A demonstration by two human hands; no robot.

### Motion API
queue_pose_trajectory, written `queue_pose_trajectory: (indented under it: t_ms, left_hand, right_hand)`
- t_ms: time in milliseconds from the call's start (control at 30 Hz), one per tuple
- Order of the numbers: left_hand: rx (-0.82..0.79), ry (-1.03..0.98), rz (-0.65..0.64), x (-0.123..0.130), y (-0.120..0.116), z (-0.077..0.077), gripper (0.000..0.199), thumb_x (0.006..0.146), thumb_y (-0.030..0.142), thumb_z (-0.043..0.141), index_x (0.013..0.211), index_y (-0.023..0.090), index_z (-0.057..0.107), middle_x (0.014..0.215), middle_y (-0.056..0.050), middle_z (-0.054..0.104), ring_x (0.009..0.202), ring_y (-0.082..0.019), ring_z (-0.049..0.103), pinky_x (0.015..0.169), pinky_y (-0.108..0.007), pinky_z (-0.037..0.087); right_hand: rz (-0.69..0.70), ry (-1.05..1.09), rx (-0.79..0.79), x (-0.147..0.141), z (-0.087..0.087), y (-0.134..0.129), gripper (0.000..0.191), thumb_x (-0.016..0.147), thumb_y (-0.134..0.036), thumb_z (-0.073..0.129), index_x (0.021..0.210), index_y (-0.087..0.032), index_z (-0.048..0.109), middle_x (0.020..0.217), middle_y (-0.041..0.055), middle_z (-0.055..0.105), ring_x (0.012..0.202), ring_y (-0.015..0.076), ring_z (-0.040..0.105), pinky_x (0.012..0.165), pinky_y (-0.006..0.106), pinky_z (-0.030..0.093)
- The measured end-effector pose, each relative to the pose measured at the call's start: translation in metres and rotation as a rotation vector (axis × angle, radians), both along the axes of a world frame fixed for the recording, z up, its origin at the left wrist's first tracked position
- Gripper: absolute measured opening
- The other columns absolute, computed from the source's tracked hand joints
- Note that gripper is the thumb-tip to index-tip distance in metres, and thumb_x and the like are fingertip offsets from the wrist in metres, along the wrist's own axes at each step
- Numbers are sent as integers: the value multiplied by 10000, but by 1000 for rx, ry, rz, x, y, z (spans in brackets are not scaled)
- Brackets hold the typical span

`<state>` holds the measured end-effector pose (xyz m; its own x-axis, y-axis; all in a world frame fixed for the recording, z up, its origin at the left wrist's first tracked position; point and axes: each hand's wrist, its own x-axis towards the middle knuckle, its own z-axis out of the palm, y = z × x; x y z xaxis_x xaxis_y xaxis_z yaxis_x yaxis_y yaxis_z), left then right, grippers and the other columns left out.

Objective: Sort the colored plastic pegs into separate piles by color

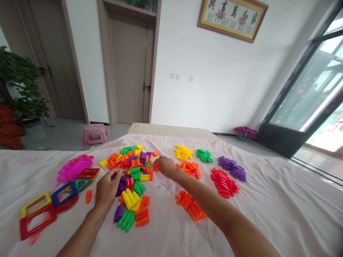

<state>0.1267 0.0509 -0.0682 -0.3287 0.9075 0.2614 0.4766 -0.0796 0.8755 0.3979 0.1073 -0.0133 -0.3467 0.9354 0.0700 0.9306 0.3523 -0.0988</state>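
A mixed pile of small plastic building pieces (135, 171) in green, yellow, orange, purple and red lies on the cloth in front of me. At the pile's left edge is my left hand (108, 184), its fingers curled together; whether anything is between them is hidden. My right hand (166, 166) is at the pile's right side, its fingertips closed on an orange plastic piece (155, 166). Just beyond the right hand lies a group of orange pieces (190, 168). Another orange group (191, 206) sits nearer to me, below the right forearm.
Sorted groups of yellow (183, 152), green (204, 155), purple (232, 168) and red pieces (224, 183) lie to the right. Leftward are magnetic frame tiles (39, 221), a magenta scalloped plate (75, 168) and a lone orange piece (88, 196). A pink stool (95, 134) stands beyond the table.
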Motion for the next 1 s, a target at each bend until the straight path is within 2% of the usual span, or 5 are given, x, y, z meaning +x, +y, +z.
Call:
queue_pose_trajectory:
  t_ms: [200,400,533,833,1000]
  left_hand:
    - [-3,17,5,-2,0,-1,422,802,573,554,920,209,731,892,-49,770,865,-257,690,764,-312,488]
    - [7,25,4,-1,0,1,433,800,578,546,912,202,729,901,-59,767,882,-262,687,785,-324,485]
    - [2,21,3,-1,-1,2,434,790,579,546,913,203,725,899,-62,768,881,-266,689,770,-325,486]
    - [-26,52,-3,-2,-2,3,434,787,586,546,935,215,715,903,-59,767,914,-276,692,795,-343,485]
    - [-24,81,-8,-1,-3,5,425,784,571,537,930,214,717,920,-64,770,914,-281,696,793,-353,495]
  right_hand:
    - [56,140,8,7,-3,-7,257,860,-203,594,1101,-212,683,1064,69,715,982,224,667,811,315,493]
    - [11,891,-200,24,1,-25,427,818,-158,590,1243,-195,606,880,16,692,697,126,656,675,265,530]
    - [-64,1198,-311,40,13,-47,301,784,-227,640,1076,-155,646,811,25,697,704,132,658,643,257,533]
    - [-375,1483,28,121,-4,-79,412,715,-397,733,1035,-156,639,744,1,673,636,132,645,641,272,537]
    - [-572,1415,89,155,-16,-92,383,709,-422,729,968,-160,623,739,25,676,591,153,651,523,251,497]
